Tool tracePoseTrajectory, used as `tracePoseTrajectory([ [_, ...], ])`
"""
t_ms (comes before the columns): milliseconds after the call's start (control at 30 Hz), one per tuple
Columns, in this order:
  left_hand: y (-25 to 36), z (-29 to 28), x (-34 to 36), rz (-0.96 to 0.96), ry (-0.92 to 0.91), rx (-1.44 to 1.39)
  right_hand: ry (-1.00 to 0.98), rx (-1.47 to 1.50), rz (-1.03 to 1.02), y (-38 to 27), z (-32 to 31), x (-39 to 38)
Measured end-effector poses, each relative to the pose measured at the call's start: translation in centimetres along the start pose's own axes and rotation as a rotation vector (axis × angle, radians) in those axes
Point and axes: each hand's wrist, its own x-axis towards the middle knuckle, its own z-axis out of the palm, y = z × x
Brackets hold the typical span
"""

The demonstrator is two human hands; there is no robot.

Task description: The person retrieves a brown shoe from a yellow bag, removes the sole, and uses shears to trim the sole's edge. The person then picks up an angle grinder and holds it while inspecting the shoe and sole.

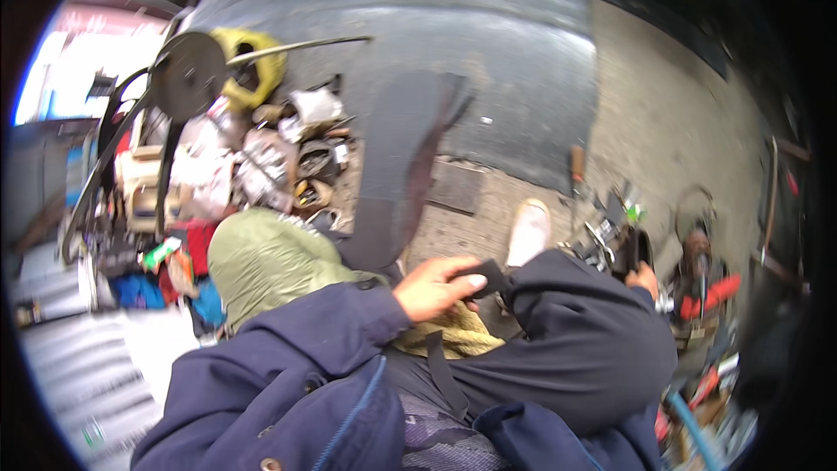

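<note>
Left hand (436,289): thumb and fingers closed on a black piece (493,277), pinched at its left side
Black piece: held above the lap, just left of the bent right knee
Right hand (643,280): beyond the right knee, at the near edge of the tools (603,234); partly hidden, cannot tell whether the fingers grip anything
Yellow cloth (460,333): under the left hand, across the lap
Dark slab (388,157): long, extending forward from beside the left knee, its far part over the black mat (532,78)
Square plate (456,187): on the floor, right of the dark slab
White shoe (528,234): beyond the black piece
Wooden handle (577,163): upright in view, by the mat's near right corner
Plastic bags (261,161): heaped left of the dark slab
</note>
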Motion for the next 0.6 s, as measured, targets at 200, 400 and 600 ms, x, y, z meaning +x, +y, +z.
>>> tracePoseTrajectory([
  [200, 1.1, 0.5, -0.5, 0.583, 0.164, 0.623, 0.372, 0.220, -0.149, 3.4, -5.4, 0.4],
  [400, 2.9, 1.7, -2.6, 1.087, 0.176, 0.845, 0.155, 0.036, -0.816, -7.4, -23.4, -11.4],
  [600, 4.7, 3.4, -6.2, 1.365, 0.143, 0.793, 0.081, -0.277, -1.068, -21.5, -28.4, -27.1],
])
